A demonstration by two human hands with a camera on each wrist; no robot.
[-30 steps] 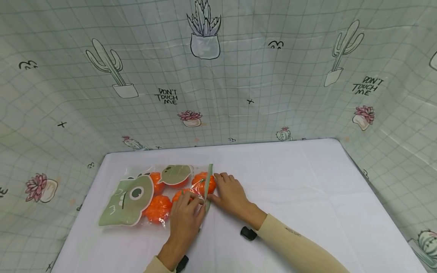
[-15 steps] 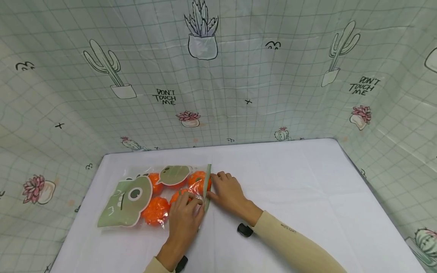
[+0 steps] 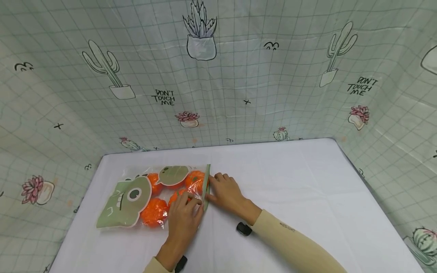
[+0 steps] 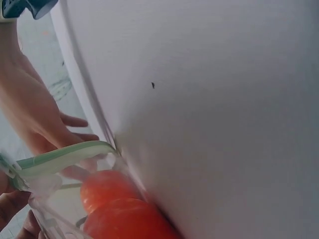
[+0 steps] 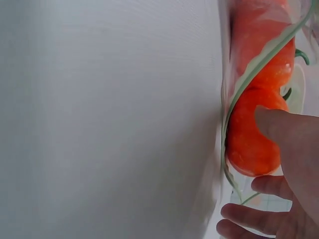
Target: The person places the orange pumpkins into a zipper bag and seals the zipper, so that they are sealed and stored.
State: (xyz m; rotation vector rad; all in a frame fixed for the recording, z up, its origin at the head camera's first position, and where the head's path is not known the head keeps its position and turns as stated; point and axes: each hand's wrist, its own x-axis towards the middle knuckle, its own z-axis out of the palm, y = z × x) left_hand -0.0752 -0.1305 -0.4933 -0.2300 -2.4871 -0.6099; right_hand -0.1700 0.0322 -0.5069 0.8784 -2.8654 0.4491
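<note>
A clear zip bag (image 3: 128,206) with a green one-eyed monster print lies on the table, several orange pumpkins inside it. Its green zip edge (image 3: 207,177) faces right and stands apart at the mouth in both wrist views. My left hand (image 3: 184,218) pinches the near side of that mouth. At the far side, my right hand (image 3: 228,193) reaches in; its thumb (image 5: 271,122) rests on the pumpkin (image 5: 251,144) closest to the mouth. The other fingers look fairly straight. My left hand partly hides another pumpkin (image 3: 175,195).
The white table (image 3: 283,197) spreads to the right of the bag. Behind and at both sides hangs a grid-patterned cloth (image 3: 232,68) with cactus drawings. A black wrist device (image 3: 244,228) sits under my right wrist.
The pumpkin at the mouth has moved slightly left, further inside the zip edge, with my right hand following. My left hand keeps its hold on the bag. The head view has shifted a little.
</note>
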